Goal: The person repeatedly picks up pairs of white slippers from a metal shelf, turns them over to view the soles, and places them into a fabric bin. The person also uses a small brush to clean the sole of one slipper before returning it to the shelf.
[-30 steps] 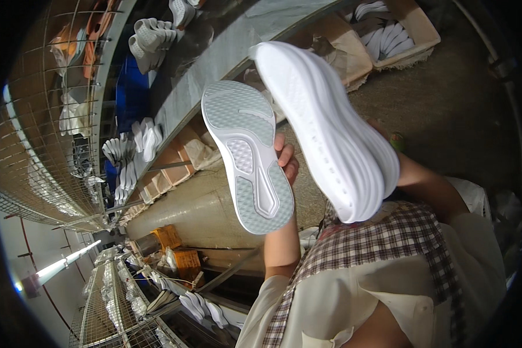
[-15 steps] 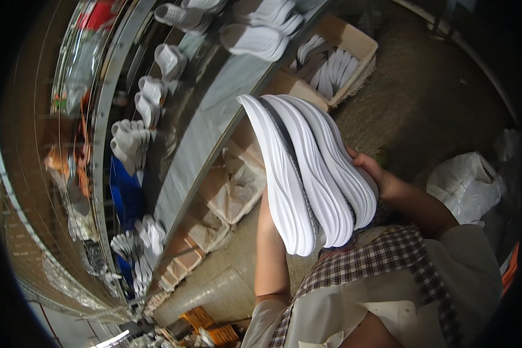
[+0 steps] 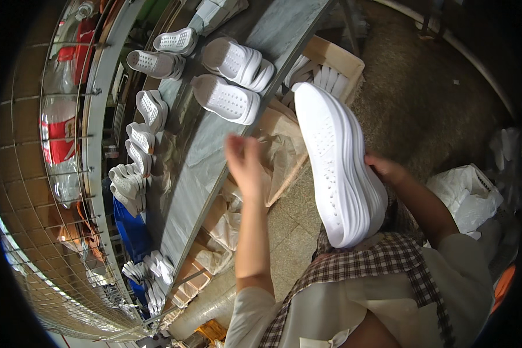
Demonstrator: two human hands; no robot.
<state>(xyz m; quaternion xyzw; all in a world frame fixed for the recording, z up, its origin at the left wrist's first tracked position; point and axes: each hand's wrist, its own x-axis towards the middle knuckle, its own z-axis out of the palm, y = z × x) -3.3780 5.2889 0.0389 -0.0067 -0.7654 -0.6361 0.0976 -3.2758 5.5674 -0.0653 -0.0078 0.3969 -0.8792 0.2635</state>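
Observation:
A stack of white shoe soles (image 3: 336, 168) is held upright in front of me, the soles nested close together with a dotted face turned left. My right hand (image 3: 385, 169) grips the stack at its right side, its fingertips partly hidden behind it. Off to the left, my left hand (image 3: 243, 159) is raised by the edge of the grey work surface (image 3: 206, 153), empty, with its fingers extended and slightly blurred. Nearest to that hand on the surface lies a white perforated sole (image 3: 229, 100), with a small stack of soles (image 3: 238, 62) just beyond.
More white soles (image 3: 151, 110) line the far side of the surface beside a wire mesh (image 3: 46, 232). Below the near edge stand a crate of soles (image 3: 351, 61) and plastic-lined boxes (image 3: 223, 226). A white plastic bag (image 3: 467, 194) rests on the floor at right.
My left hand has let go of the soles and moved left toward the surface. The soles, fanned apart before, now sit closer together, turned and shifted slightly right in my right hand.

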